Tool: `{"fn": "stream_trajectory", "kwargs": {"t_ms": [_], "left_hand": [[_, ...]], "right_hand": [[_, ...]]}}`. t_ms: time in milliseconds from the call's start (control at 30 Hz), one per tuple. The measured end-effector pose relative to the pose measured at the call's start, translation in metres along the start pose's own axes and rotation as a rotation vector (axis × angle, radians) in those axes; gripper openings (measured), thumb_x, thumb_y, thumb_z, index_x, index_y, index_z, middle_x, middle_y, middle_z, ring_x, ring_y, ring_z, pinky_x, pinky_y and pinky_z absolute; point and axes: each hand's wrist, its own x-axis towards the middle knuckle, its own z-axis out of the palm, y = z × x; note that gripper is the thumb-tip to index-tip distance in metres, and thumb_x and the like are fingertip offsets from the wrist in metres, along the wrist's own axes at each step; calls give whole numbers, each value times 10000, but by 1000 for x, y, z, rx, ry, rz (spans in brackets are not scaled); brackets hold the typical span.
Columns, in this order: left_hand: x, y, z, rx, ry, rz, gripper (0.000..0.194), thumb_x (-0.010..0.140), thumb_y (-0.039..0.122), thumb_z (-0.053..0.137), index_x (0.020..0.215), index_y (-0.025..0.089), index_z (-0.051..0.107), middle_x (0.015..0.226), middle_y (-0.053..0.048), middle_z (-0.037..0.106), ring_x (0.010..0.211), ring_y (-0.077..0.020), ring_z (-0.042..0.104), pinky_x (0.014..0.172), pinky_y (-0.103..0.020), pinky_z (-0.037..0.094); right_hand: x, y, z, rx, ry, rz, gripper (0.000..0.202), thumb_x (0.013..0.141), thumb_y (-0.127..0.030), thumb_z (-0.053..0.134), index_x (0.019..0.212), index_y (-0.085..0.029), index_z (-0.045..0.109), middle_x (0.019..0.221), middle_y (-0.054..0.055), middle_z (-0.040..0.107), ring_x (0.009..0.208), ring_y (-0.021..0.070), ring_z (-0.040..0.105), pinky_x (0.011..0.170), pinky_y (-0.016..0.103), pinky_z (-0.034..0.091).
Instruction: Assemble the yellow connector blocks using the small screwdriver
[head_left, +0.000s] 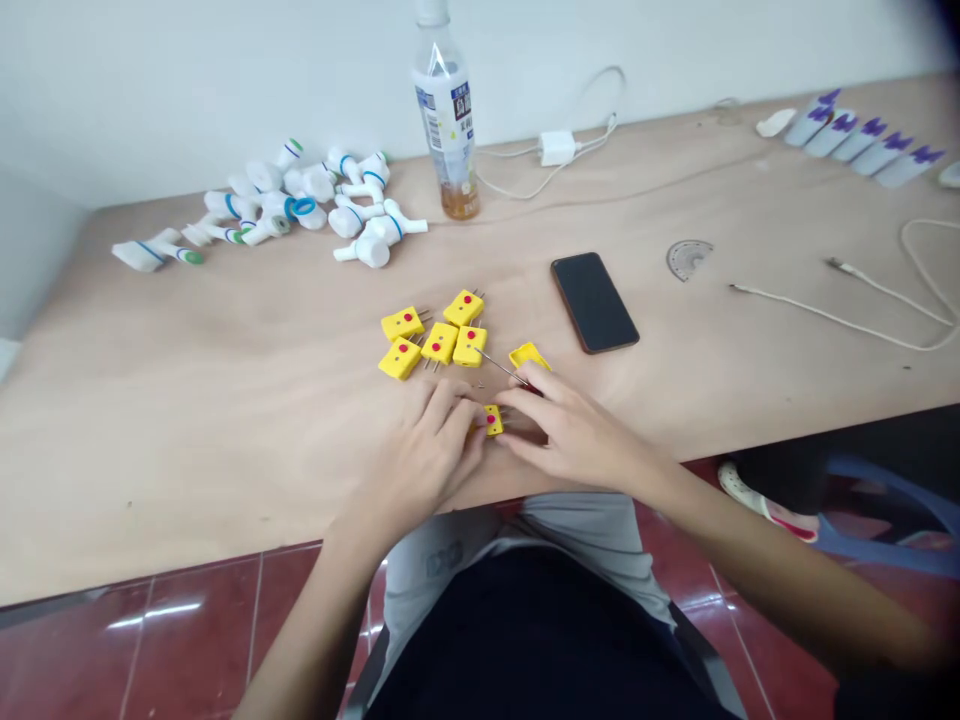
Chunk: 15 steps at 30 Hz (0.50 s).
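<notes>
Near the table's front edge, a small yellow two-pin plug (493, 420) with a red dot lies between my hands. My left hand (433, 445) is closed on its left end, and the fingers cover part of it. My right hand (566, 425) holds a screwdriver (501, 368), its thin metal shaft pointing up and left and its dark red handle mostly hidden in the fingers. Its other fingertips are by the plug's pins; whether they touch is unclear. Just beyond the right hand lies a yellow shell piece (529, 355). Several similar yellow plugs (439, 343) are grouped farther back.
A phone (595, 302) lies right of the plugs, with a protractor (688, 259) and a white cable (832, 318) beyond. A drink bottle (450, 130), a white charger (556, 148), white plastic fittings (371, 245) and purple-topped containers (862, 140) stand or lie along the back.
</notes>
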Motion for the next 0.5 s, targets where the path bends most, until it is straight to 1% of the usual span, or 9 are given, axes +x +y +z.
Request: {"fn": "stream_trajectory", "kwargs": {"t_ms": [67, 167, 300, 400, 500], "left_hand": [[0, -2, 1, 42, -27, 30, 124, 1192, 221, 531, 1127, 200, 635, 1249, -147, 689, 1103, -329, 634, 994, -525, 603], [0, -5, -2, 16, -68, 52, 129, 1205, 224, 501, 1155, 200, 618, 1285, -155, 677, 1135, -331, 632, 1019, -536, 602], [1, -9, -6, -152, -136, -21, 112, 1215, 240, 492, 1231, 226, 602, 1352, -131, 646, 1224, -307, 621, 1097, -522, 591], [3, -10, -7, -261, -166, -67, 108, 1216, 246, 489, 1207, 239, 597, 1344, -115, 633, 1237, -291, 608, 1112, -512, 581], [5, -10, -6, -290, -172, -85, 106, 1210, 251, 490, 1179, 239, 591, 1346, -114, 628, 1250, -295, 602, 1123, -524, 573]], "right_hand": [[0, 1, 0, -3, 4, -7, 287, 1119, -361, 713, 1375, -232, 719, 1384, 167, 678, 1309, 358, 723, 1101, 587, 672], [0, 2, 1, -3, 9, -17, 310, 1118, -366, 714, 1395, -228, 711, 1384, 169, 682, 1311, 357, 725, 1108, 581, 669], [0, 2, 1, -6, 5, -13, 274, 1117, -366, 712, 1352, -225, 723, 1400, 171, 680, 1304, 352, 727, 1097, 568, 670], [0, 1, 1, -4, 3, -5, 251, 1110, -367, 722, 1318, -227, 730, 1384, 165, 681, 1287, 349, 729, 1082, 561, 670], [-1, 1, 1, 7, 9, 2, 235, 1101, -361, 728, 1292, -224, 732, 1358, 160, 679, 1271, 343, 731, 1076, 548, 668]]}}
